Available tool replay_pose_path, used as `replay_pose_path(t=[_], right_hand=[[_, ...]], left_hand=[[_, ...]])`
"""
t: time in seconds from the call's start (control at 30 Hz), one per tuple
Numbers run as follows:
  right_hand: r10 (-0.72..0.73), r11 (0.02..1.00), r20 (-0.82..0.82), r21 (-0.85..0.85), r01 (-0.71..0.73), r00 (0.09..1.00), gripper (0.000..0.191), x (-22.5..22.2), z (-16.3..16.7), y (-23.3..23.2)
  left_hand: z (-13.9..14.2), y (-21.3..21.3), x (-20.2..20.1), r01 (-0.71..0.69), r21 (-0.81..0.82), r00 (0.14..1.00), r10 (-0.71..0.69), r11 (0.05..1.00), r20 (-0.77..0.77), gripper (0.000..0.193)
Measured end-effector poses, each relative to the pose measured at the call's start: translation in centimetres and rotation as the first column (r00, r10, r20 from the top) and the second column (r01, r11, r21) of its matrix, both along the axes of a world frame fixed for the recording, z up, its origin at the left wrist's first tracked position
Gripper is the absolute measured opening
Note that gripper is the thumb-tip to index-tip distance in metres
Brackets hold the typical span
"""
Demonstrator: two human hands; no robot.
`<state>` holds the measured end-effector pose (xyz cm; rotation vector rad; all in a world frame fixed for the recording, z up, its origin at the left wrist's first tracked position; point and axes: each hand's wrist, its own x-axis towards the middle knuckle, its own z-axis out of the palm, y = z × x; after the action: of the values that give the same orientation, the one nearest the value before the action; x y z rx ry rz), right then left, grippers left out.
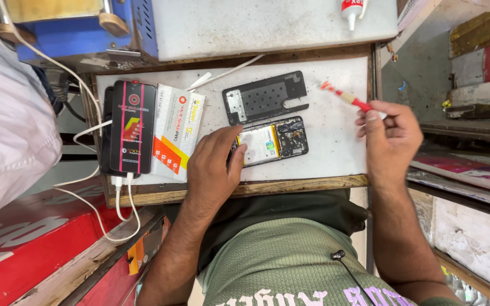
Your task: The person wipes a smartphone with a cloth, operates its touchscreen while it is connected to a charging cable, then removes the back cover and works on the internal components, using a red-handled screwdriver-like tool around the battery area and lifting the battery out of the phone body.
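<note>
White mat (336, 153), opened phone (270, 143) near edge.

opened black smartphone (273, 141) lying flat, back off, white battery and dark circuit boards exposed, near the front edge of the bench, its left end covered. slim red-and-cream screwdriver (350, 100) raised above the bench, tilted, tip pointing up-left, well right of the phone.

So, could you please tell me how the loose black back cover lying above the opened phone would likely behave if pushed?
The back cover looks like a thin flat panel, so it is probably light and would slide easily across the smooth white work mat. Being thin, it may flex slightly when lifted by one edge.
</note>
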<state>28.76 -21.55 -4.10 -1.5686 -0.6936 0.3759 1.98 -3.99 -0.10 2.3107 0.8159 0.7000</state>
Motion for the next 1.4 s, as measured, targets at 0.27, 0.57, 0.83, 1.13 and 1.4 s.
replay_pose_path(t=[0.27,0.57,0.83,1.13,1.4], right_hand=[[0.159,0.873,0.453,-0.479,0.089,0.877,0.019,-0.9,2.7,2.6],[0.177,0.91,0.423,-0.415,0.017,0.889,0.023,-2.9,4.4,2.4],[0.284,0.897,0.334,-0.423,-0.127,0.899,0.029,-6.1,4.4,2.2],[0.233,0.893,0.279,-0.44,-0.092,0.931,0.027,-5.4,5.0,3.2],[0.24,0.965,0.198,-0.154,-0.212,0.95,0.054,-2.1,5.3,8.6]], left_hand=[[-0.8,-0.3,-0.9,-0.002,0.032,0.994,0.005,0.999,-0.113,0.041],[-1.6,0.8,-1.1,-0.093,-0.047,0.991,0.089,0.995,-0.096,0.034],[-0.3,2.8,0.7,-0.042,0.047,0.992,0.047,0.998,-0.114,0.037],[0.6,5.7,6.9,0.168,0.279,0.947,-0.076,0.946,-0.311,0.055],[-0.9,6.5,5.6,-0.016,-0.505,1.0,0.014,0.863,-0.008,0.022]])
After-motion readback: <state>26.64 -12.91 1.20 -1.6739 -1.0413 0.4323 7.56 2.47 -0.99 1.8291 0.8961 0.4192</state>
